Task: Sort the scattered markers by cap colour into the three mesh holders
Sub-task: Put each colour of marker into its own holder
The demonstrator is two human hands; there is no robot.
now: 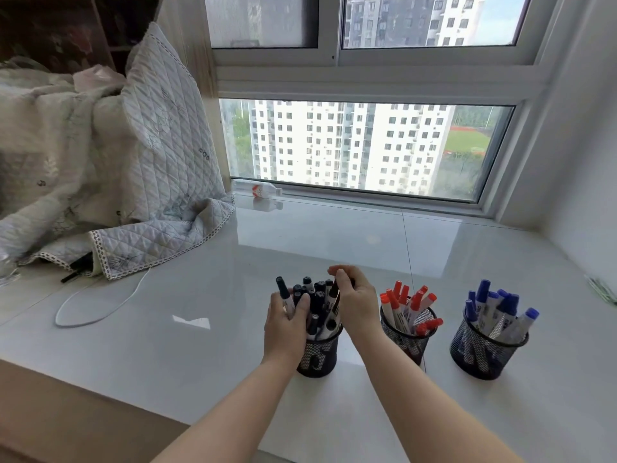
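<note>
Three black mesh holders stand in a row on the white sill. The left holder [319,357] is packed with black-capped markers [316,292]. The middle holder [411,344] carries red-capped markers [397,297], and the right holder [484,354] carries blue-capped markers [484,292]. My left hand [283,324] wraps the left side of the left holder's top and grips a black-capped marker [284,294] that leans outward. My right hand [354,297] is over the same holder, fingers closed on a dark marker [335,289] among the others.
A quilted blanket [140,182] is heaped at the left, with a white cable [100,307] looping out from under it. A plastic bottle [258,189] lies by the window frame. A wall [594,195] bounds the sill on the right.
</note>
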